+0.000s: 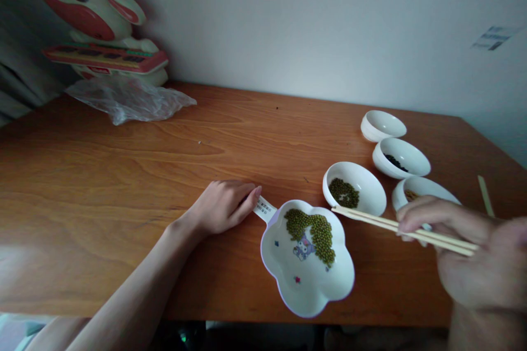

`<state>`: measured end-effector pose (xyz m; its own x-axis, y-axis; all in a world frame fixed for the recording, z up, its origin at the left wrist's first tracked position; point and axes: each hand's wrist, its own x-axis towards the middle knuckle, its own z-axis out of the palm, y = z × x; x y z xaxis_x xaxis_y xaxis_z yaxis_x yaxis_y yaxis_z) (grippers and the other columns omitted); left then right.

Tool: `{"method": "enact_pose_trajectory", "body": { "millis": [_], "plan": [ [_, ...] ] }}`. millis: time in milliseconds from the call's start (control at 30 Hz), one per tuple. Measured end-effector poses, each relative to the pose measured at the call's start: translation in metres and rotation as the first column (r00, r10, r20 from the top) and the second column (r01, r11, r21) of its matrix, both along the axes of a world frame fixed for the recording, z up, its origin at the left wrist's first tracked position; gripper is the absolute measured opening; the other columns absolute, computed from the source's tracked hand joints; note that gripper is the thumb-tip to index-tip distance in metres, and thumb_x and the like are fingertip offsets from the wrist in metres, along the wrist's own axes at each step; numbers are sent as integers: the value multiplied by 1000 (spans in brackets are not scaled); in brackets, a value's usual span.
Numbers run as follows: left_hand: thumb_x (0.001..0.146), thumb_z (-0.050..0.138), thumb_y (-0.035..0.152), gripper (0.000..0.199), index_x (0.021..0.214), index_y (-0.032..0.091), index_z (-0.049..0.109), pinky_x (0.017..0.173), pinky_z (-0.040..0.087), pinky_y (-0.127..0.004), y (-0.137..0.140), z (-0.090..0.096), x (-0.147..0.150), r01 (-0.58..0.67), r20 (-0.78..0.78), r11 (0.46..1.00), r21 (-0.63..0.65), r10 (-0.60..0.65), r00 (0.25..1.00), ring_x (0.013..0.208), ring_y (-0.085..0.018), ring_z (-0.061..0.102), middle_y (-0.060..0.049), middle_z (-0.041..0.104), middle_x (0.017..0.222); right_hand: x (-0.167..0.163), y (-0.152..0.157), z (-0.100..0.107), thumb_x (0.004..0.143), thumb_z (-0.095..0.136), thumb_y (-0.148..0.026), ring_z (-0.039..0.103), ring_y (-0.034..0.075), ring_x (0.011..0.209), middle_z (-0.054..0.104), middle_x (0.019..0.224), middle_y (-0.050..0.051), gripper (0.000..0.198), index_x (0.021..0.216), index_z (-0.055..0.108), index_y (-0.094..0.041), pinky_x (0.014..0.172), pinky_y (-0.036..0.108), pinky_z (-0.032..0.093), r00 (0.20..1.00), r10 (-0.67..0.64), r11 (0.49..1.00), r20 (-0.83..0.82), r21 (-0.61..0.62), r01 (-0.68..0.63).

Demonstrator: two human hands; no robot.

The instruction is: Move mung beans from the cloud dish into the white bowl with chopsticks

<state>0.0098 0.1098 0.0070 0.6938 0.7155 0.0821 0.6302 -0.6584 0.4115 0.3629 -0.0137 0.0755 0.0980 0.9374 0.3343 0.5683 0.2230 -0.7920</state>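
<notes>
flower-shaped dish (304, 290): white, upright | green beans (323, 236): clustered inside | chopsticks (370, 219): pale, paired, beside dish

From my end, I have a broad open lane across the wooden table (102, 175), between the plastic bag (135, 101) at the back and the left hand (224, 205). On the right, four white bowls (369, 193) bunch closely, and the chopsticks (379, 220) in the right hand (473, 247) bar my front approach, while the flower-shaped dish (308, 293) sits just beside the leftmost bowl.
</notes>
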Motion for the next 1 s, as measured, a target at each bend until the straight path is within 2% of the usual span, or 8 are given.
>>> {"method": "enact_pose_trajectory", "body": {
  "millis": [100,200,300,400,500,600,800,1000],
  "plan": [
    [109,33,39,40,81,20,56,65,40,-28,0,0,0,-11,-1,1000,11,11,1000,65,-14,58,-2,66,78,18,2,1,101,12,-68,64,31,77,67,74,11,80,73,73,-26,64,42,45,981,-184,982,-62,40,187],
    [109,33,39,41,81,20,57,66,41,-28,-1,0,1,-18,1,1000,17,18,1000,65,-15,58,-3,67,78,19,4,1,101,14,-68,64,31,79,67,78,11,77,75,73,-27,63,43,45,967,-221,974,-123,23,226],
    [109,32,39,42,81,20,57,66,41,-28,-1,1,1,-13,5,1000,23,13,1000,66,-15,59,-3,67,79,1,2,2,101,13,-69,61,27,71,66,73,9,78,73,73,-27,61,40,44,982,-158,986,-101,39,162],
    [109,31,38,42,81,20,56,65,40,-28,-1,1,1,3,14,1000,27,-4,1000,66,-15,58,-3,67,79,-23,-1,1,107,17,-55,56,20,60,63,65,4,70,76,74,-27,56,35,42,998,-25,999,-54,-30,23],
    [109,31,38,42,81,20,56,65,39,-28,-1,1,0,4,13,1000,22,-4,1000,65,-14,57,-2,67,79,-43,1,-4,108,24,-51,61,18,65,66,72,3,61,82,72,-24,59,32,44,974,226,963,-21,-147,-226],
    [109,31,38,42,81,20,56,65,39,-28,-1,0,0,1,16,1000,25,-1,1000,65,-15,58,-3,66,78,-53,2,-9,108,24,-51,62,19,68,66,75,4,58,83,68,-22,61,33,44,941,331,915,-68,-219,-338],
    [109,30,38,43,82,20,58,65,40,-29,-1,0,0,3,12,1000,24,-3,1000,66,-15,58,-3,67,80,-58,2,-9,104,18,-63,58,21,65,62,72,5,65,81,64,-23,59,35,39,905,418,866,-83,-266,-424],
    [109,32,38,41,81,20,56,65,40,-28,-1,1,1,-3,10,1000,21,3,1000,67,-15,59,-2,67,81,-64,6,-10,105,21,-61,54,17,60,61,69,3,64,79,63,-21,56,31,36,902,430,875,-41,-226,-428]
  ]
}}
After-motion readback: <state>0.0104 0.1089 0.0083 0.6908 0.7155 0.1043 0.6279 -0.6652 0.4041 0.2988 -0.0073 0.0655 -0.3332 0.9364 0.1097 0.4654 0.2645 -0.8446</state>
